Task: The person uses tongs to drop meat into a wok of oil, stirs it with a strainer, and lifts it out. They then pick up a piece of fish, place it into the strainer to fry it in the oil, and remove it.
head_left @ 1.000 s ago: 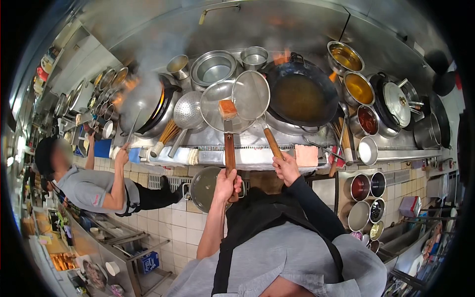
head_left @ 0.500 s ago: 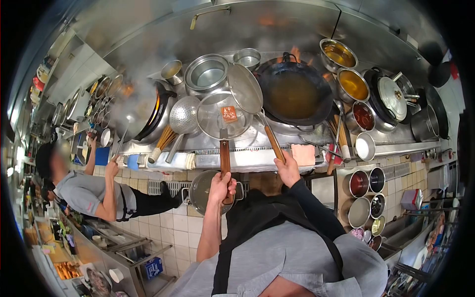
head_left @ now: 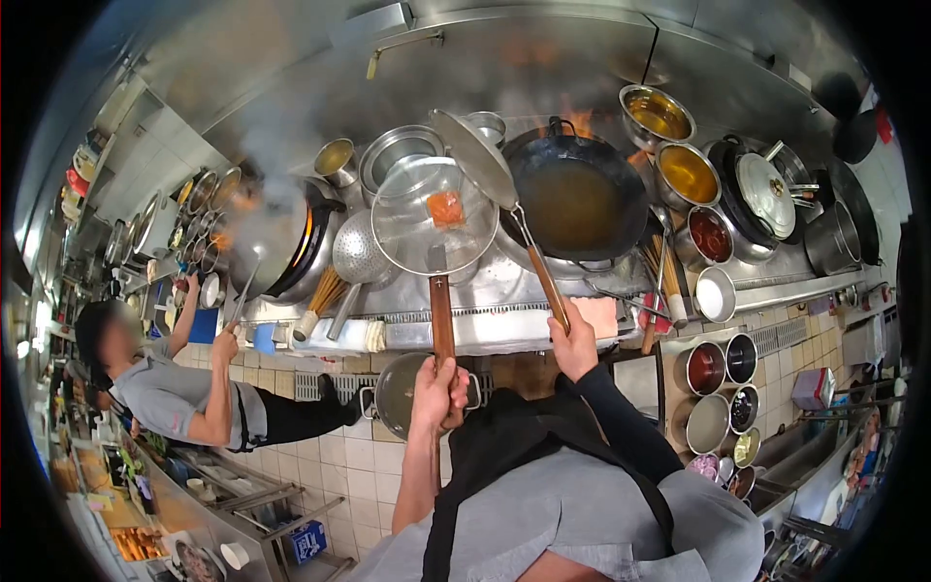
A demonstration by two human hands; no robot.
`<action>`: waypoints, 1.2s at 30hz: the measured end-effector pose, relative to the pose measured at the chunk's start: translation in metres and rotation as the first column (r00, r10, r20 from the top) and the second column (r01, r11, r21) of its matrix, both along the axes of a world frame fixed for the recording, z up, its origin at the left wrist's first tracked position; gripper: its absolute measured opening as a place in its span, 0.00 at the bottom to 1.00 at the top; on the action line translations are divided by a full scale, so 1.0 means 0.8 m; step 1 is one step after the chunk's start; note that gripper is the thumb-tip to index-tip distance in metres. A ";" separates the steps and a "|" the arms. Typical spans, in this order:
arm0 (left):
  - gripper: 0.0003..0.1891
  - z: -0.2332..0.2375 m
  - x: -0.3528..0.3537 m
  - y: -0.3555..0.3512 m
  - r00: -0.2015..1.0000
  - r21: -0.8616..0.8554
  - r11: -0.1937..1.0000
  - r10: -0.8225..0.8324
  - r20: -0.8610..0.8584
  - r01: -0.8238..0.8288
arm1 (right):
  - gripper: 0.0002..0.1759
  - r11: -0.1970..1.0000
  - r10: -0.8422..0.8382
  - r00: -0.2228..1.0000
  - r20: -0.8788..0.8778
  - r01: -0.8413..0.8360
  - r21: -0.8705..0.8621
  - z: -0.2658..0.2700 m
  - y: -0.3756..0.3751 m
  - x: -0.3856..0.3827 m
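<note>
Wooden handle of a round mesh skimmer (head_left: 407, 238), clenched in the fingers of the left hand (head_left: 441, 393) at its lower end. Skimmer head is raised over the stove ledge (head_left: 485, 325), just left of the dark wok (head_left: 579, 199). One orange piece of food (head_left: 446, 209) lies on the mesh, near the upper middle.

Right hand (head_left: 574, 341), fingers wrapped round the wooden handle of a second strainer (head_left: 473, 155). That strainer is tilted steeply. Its rim crosses the skimmer's upper right edge, beside the orange piece; I cannot tell if they touch.

Wok holds brownish liquid; flames (head_left: 580, 121) show at its far rim. Pink cloth (head_left: 606, 315) on the ledge by the right hand.

Right of the wok are metal pots of yellow and red sauces (head_left: 689, 173).

At far left, a co-worker (head_left: 184, 398) leans over a smoking wok (head_left: 276, 228), one hand on a long ladle handle.
</note>
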State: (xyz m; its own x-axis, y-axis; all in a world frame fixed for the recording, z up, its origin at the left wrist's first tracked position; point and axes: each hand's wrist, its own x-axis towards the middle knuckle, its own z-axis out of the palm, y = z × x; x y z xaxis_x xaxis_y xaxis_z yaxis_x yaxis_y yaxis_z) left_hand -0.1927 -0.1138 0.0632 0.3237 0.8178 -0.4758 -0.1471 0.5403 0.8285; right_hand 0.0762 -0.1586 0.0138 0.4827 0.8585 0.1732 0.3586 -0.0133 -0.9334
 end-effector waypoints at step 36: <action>0.07 0.025 0.069 0.066 0.974 -0.044 0.975 -0.221 -0.058 0.219 | 0.18 0.981 -0.194 0.981 -0.030 0.194 0.004 0.026 -0.028 0.056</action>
